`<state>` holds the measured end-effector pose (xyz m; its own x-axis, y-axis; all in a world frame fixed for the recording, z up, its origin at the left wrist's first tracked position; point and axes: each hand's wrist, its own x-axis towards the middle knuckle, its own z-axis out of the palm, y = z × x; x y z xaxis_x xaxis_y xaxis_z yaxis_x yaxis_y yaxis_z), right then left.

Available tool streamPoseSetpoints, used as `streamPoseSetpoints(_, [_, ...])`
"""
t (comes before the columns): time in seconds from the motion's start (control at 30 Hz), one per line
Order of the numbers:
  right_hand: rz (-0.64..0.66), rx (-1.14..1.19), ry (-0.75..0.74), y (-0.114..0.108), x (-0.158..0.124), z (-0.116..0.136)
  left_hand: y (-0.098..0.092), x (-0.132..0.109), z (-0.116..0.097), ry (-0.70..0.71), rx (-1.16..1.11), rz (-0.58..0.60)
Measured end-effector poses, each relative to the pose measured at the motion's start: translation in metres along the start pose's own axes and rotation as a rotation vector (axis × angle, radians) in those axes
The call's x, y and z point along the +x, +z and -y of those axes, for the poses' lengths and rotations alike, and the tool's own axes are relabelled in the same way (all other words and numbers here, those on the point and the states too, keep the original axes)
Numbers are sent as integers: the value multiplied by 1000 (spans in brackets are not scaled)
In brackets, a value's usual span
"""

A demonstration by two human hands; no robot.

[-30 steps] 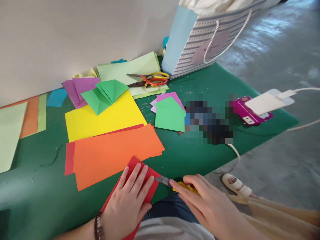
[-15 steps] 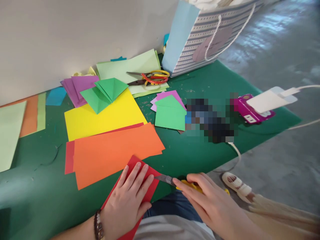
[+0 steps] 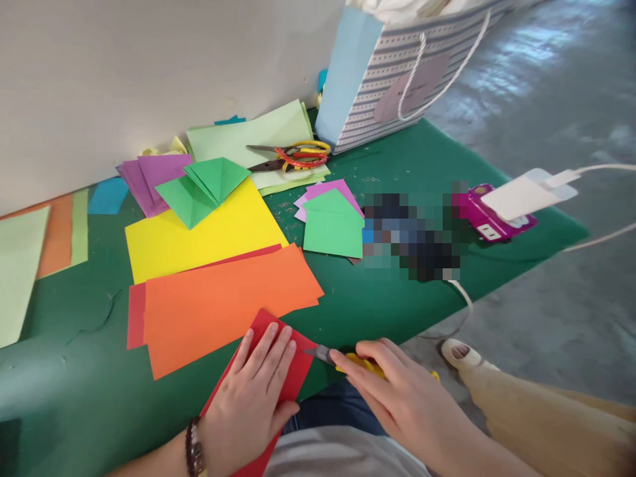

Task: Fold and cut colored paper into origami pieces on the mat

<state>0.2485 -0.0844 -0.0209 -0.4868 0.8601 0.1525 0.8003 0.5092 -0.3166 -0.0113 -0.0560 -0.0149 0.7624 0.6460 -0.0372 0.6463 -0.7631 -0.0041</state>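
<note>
My left hand lies flat with fingers stretched out, pressing on a folded sheet of red paper at the table's front edge. My right hand is closed around a pair of yellow-handled scissors. Their grey blades point left, and the tip meets the right edge of the red paper near my left fingers. Most of the handle is hidden inside my right hand. Just beyond the red paper lie orange sheets over a red one.
On the green table are a yellow sheet, folded green paper, more scissors, a green piece and a magenta block with a white charger. A striped paper bag stands behind. Another person's foot shows at right.
The scissors and my right hand have shifted slightly left along the red paper's edge. My left hand stays flat on it. The other person's leg has moved, and the view has shifted a little.
</note>
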Motion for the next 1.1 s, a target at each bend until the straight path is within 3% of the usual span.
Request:
streamPoseSetpoints(0.3, [-8, 42, 40, -4, -12, -9, -2, 2, 0, 13, -10, -2])
streamPoseSetpoints(0.57, [8, 83, 87, -8, -40, -3, -9, -2, -3, 30, -92, 50])
streamPoseSetpoints(0.67, [-15, 86, 85, -4, -38, 3, -8, -4, 1, -7, -95, 52])
streamPoseSetpoints(0.87, [-44, 115, 114, 3, -24, 15, -1, -5, 5, 53, -59, 21])
streamPoseSetpoints(1.1, [-38, 153, 126, 7, -29, 17, 0, -5, 4, 59, -72, 19])
